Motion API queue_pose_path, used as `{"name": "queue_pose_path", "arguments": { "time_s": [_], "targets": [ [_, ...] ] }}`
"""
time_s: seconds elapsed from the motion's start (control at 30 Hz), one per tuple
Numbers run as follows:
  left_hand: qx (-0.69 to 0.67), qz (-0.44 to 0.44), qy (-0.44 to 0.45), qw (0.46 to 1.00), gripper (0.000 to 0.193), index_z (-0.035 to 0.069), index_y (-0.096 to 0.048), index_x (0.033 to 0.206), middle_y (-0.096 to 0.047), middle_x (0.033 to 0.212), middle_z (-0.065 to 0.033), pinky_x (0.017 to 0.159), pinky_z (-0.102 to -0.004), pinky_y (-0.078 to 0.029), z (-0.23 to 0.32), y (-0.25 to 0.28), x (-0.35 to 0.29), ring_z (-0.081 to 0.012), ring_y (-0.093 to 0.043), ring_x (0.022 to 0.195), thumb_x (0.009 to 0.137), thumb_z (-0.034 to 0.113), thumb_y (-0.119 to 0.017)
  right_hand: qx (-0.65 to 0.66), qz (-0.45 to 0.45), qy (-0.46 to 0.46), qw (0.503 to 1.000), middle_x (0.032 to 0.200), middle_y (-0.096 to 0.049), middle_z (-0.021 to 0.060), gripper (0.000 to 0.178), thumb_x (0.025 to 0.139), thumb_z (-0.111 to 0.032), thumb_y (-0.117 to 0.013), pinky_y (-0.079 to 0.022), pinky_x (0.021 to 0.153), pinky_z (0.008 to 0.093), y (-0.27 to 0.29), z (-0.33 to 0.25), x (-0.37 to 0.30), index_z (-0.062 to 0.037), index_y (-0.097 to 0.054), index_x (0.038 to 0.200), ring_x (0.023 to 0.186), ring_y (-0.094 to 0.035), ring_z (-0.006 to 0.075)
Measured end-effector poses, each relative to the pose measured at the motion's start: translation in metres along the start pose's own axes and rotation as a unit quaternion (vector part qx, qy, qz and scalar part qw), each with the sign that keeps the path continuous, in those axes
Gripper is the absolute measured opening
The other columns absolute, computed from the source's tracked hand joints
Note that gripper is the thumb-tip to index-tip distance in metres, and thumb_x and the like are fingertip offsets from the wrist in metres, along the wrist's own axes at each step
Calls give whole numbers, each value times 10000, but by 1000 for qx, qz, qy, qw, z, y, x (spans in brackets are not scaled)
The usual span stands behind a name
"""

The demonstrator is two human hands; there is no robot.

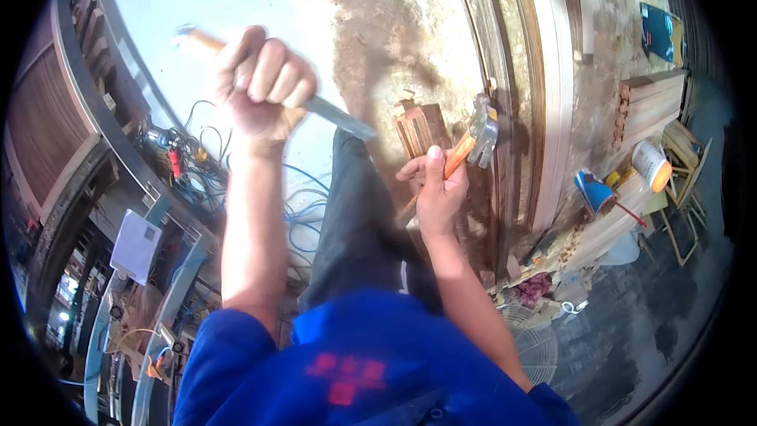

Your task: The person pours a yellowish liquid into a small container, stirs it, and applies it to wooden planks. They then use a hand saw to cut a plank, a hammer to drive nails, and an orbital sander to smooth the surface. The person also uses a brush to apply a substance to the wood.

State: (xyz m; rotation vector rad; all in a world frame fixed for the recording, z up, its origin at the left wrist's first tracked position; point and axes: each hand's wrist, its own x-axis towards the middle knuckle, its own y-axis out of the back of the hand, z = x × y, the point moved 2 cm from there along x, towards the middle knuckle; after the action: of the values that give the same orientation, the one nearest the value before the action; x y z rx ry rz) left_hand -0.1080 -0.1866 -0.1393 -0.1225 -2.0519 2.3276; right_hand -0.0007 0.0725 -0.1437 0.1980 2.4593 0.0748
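My left hand (264, 79) is closed in a fist around a chisel (341, 117). Its flat metal blade slants down to the right, and the capped end of its orange wooden handle sticks out on the other side; hand and tool are slightly blurred. Lower and to the right, my right hand (441, 193) grips a claw hammer (483, 131) by its orange handle, head up and away from me. Just beyond that hand, a short reddish-brown wooden piece (420, 128) lies on the stained work surface (386, 39). My right hand overlaps its near end.
Long timber boards (544, 87) run along the right side. Past them are stacked wood blocks (650, 106), a white tub (651, 164) and a blue container (593, 191). Tangled cables (197, 170) lie on the left by a metal frame (169, 284). A round fan guard (530, 343) stands near my right elbow.
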Motion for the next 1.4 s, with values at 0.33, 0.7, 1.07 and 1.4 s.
{"name": "queue_pose_path", "arguments": {
  "time_s": [0.33, 0.7, 1.07, 1.4],
  "targets": [
    [852, 45, 243, 460, 322, 72, -761, 1053, -742, 926, -215, 796, -462, -578, -86, 1, -19, -403, -725, 884, 920, 364, -750, 1, -6, 0, 1000, 712, -703, 83, 294, 1103, -245, -557, -557, 662, 287, 1, 2, -1, -20, -588, 916, 635, -670, 142],
    [869, 74, 253, 417, 195, 34, -727, 952, -707, 863, -240, 733, -475, -568, -88, -7, -20, -408, -718, 811, 897, 221, -732, -98, -1, 48, 994, 684, -690, 65, 337, 1101, -255, -560, -540, 619, 294, 2, 8, -3, -15, -607, 869, 610, -660, 139],
    [673, 130, 293, 666, 275, -43, -752, 1160, -767, 953, -93, 692, -295, -563, -102, 25, -22, -143, -705, 771, 968, 154, -739, -64, -21, -4, 998, 702, -653, 60, 225, 1053, -231, -640, -534, 591, 329, 41, 5, -16, -33, -627, 948, 600, -627, 145],
    [916, 12, 155, 370, 359, -41, -673, 1249, -724, 891, -122, 760, -382, -519, -167, -69, -57, -210, -664, 810, 1029, 238, -623, -350, 326, -118, 870, 890, -705, 224, 335, 983, -381, -697, -525, 714, 509, 428, 104, -204, -64, -666, 1086, 837, -706, 415]
  ]
}}
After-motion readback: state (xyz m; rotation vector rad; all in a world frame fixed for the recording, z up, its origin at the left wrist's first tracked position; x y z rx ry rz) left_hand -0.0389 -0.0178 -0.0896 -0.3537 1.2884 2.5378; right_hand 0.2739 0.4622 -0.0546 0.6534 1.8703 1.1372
